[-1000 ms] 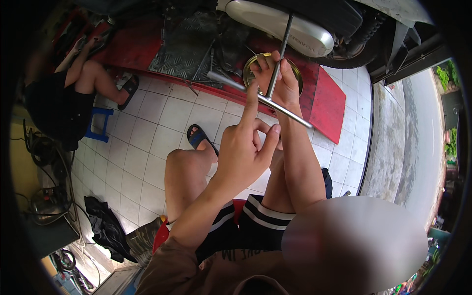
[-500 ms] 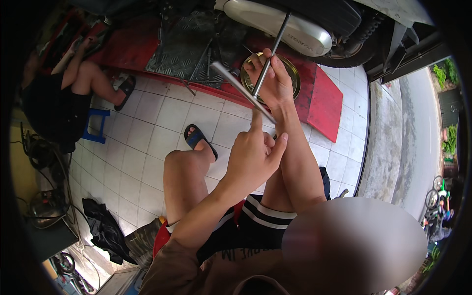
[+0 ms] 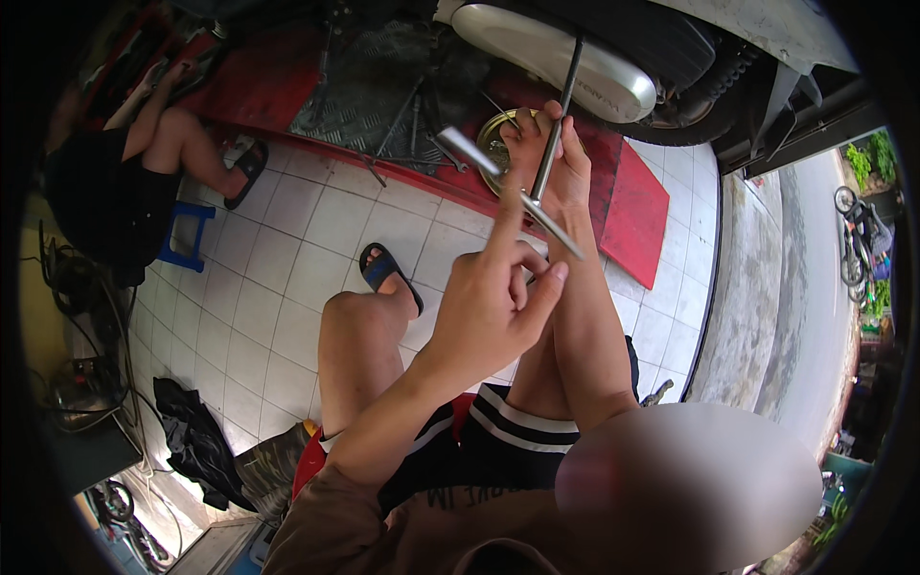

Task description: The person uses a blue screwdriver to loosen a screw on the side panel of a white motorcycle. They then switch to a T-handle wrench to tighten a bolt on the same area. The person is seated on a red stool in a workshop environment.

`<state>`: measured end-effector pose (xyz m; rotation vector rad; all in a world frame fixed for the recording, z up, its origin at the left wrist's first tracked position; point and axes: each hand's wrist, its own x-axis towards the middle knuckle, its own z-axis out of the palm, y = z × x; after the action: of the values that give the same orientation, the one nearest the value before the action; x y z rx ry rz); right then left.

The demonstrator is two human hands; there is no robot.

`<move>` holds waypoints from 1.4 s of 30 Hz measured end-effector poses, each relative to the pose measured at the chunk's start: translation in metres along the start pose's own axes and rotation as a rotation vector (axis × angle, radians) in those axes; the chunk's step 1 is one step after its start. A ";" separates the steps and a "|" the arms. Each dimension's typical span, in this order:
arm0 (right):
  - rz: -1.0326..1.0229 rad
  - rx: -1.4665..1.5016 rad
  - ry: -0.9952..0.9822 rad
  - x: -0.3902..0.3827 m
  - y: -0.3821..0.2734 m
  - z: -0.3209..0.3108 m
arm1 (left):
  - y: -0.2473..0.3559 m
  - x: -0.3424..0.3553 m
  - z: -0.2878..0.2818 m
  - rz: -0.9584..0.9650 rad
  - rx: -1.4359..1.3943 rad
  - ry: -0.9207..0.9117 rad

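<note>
Right hand [image 3: 552, 155]: fingers loosely grasping T-wrench [image 3: 546, 165] shaft. Left hand [image 3: 491, 299]: index extended at crossbar [image 3: 554, 227], other fingers part-curled, holding nothing. Wrench reaches toward silver engine cover [image 3: 546, 59], tip contact unclear.

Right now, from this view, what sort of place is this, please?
It looks like a motorcycle repair workshop: there is a motorbike, a red platform with hand tools on it, and a T-handled wrench in the right hand.
</note>
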<state>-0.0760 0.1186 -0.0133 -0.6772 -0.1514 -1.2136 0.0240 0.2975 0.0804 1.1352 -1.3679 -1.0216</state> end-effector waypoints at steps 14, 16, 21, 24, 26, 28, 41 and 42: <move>0.001 0.058 0.036 0.005 0.010 0.009 | -0.038 0.019 -0.016 0.201 0.581 0.275; 0.035 0.068 0.024 0.004 0.016 0.015 | -0.062 0.021 -0.016 0.192 0.527 0.252; 0.301 -0.232 -0.106 -0.012 0.012 0.035 | -0.054 0.023 -0.008 0.006 0.244 0.155; 0.194 -0.216 -0.131 -0.011 0.015 0.027 | -0.033 0.018 -0.005 0.249 0.330 0.172; 0.186 -0.244 -0.114 -0.009 0.015 0.025 | -0.033 0.014 -0.005 0.254 0.350 0.207; 0.163 -0.260 -0.115 -0.008 0.015 0.027 | -0.030 0.011 0.000 -0.078 0.147 0.274; 0.124 -0.095 -0.051 -0.006 0.010 0.010 | -0.016 -0.009 0.015 -0.051 -0.012 -0.130; 0.120 -0.113 -0.014 -0.008 0.007 0.007 | -0.012 -0.008 0.013 0.024 -0.020 -0.112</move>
<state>-0.0714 0.1307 -0.0138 -0.7831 -0.0530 -1.1078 0.0118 0.3032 0.0659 1.0580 -1.4534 -1.0934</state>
